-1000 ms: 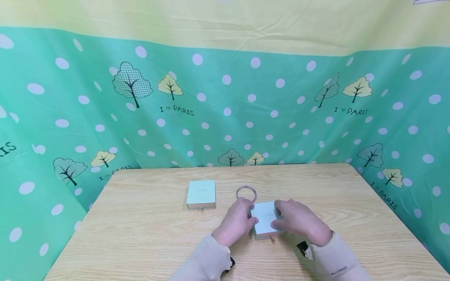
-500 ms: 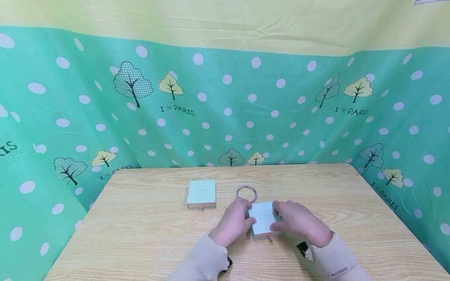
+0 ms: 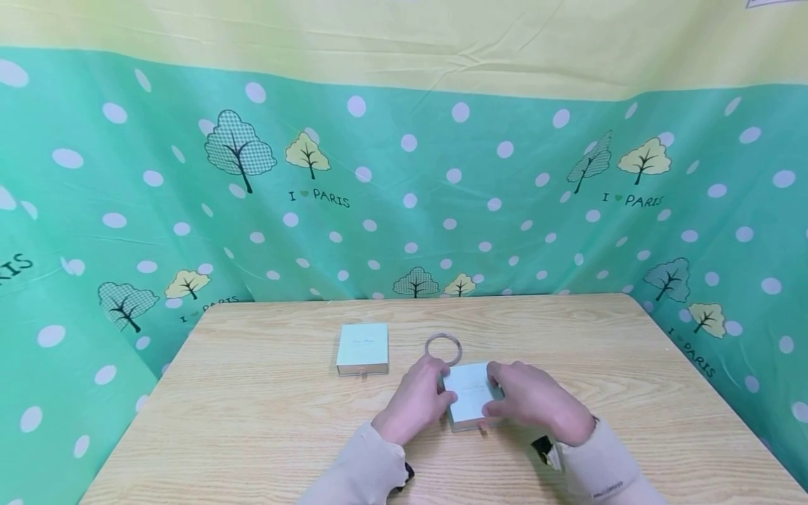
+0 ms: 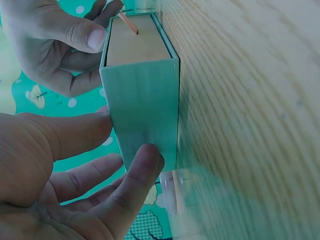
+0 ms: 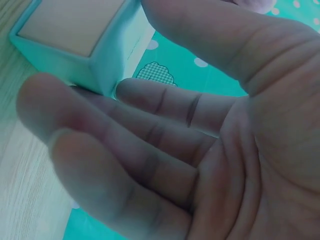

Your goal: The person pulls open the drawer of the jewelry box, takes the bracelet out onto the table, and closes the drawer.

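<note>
A pale mint drawer-style gift box point(image 3: 470, 394) with a pinkish ribbon tab lies flat on the table between both hands. My left hand point(image 3: 416, 396) holds its left side, thumb over the top edge; in the left wrist view a finger presses against the mint side wall of the box point(image 4: 142, 107). At the other side my right hand point(image 3: 533, 398) grips the box, its thumb on the top near the front and its fingers by the right wall. The right wrist view shows the box's corner point(image 5: 107, 55) by the fingertips. A greyish ring like a bangle point(image 3: 459, 348) lies just behind.
A second mint box point(image 3: 362, 345) of the same kind lies farther back, left of the hands. The wooden table point(image 3: 252, 393) ends at a green dotted curtain point(image 3: 410, 217) behind and at the sides.
The box between the hands has slid a little to the left, both hands moving along with it. The ring and the second box stay where they were.
</note>
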Tool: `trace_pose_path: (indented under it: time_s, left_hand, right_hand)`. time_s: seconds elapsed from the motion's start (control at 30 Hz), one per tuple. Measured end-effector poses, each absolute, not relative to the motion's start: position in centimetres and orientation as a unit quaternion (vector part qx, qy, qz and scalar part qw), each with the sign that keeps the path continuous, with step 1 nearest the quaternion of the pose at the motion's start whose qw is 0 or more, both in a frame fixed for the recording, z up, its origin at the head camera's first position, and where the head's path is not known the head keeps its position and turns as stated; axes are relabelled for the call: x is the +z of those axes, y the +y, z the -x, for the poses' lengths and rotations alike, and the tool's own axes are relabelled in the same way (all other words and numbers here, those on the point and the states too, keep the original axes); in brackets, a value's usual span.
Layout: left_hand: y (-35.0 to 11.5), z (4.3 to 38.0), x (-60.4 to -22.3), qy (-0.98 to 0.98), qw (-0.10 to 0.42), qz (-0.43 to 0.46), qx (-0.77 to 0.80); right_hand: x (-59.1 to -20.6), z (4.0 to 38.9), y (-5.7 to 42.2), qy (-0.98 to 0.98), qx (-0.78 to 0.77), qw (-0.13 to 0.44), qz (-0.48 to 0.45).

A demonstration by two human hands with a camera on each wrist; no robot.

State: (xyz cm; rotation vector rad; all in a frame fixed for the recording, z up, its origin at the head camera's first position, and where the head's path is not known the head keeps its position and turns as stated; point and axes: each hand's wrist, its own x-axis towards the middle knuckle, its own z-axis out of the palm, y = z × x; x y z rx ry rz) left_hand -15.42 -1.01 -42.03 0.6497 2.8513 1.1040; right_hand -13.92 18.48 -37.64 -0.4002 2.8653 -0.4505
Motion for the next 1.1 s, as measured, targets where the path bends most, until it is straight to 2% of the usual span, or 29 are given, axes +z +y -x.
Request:
trace_pose_path:
  time_s: [0.5,1.1]
  left_hand:
    - [-1.7,15.3,-42.1,0.914,-0.012,-0.219,0.342]
    - [-2.5,15.1,-42.1,0.913,0.008,-0.208,0.352]
  right_hand:
    - [-38.0,13.8,18.2,0.972,-0.154,0.088,0.152]
    - [-38.3,13.8,17.8,0.971,-0.155,0.083,0.163]
